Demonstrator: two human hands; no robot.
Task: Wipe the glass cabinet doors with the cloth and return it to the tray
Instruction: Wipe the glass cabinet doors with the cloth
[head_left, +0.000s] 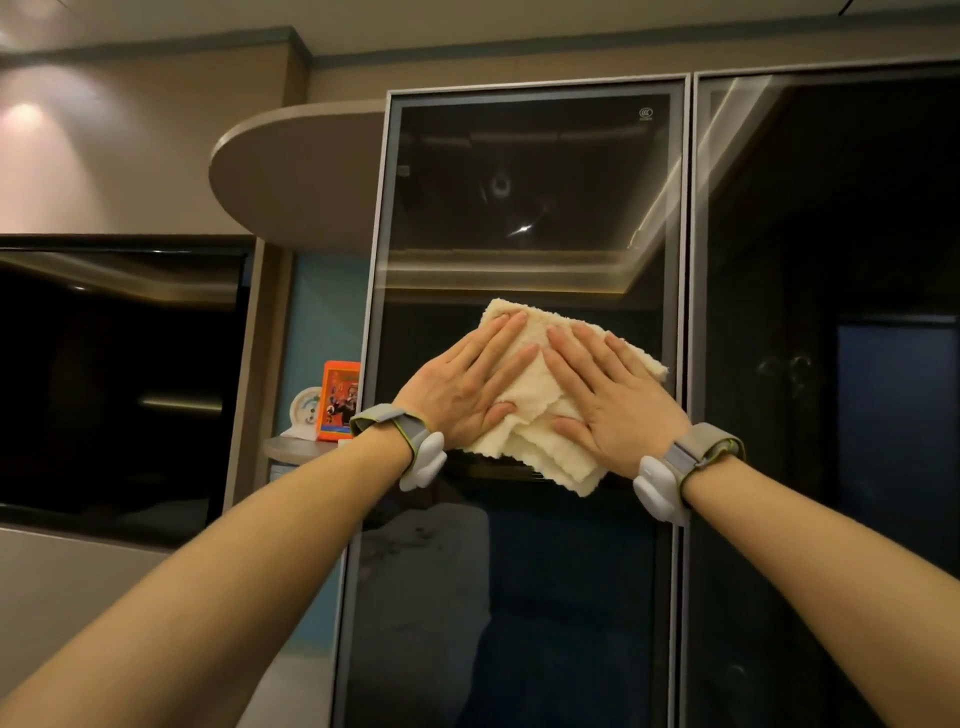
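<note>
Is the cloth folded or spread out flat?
Folded: the cloth shows stacked layers at its lower edge, under both hands.

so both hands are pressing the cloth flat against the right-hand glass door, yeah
Not quite. The head view shows the left hand and right hand pressing the cloth flat against the left-hand glass door, not the right-hand glass door.
</note>
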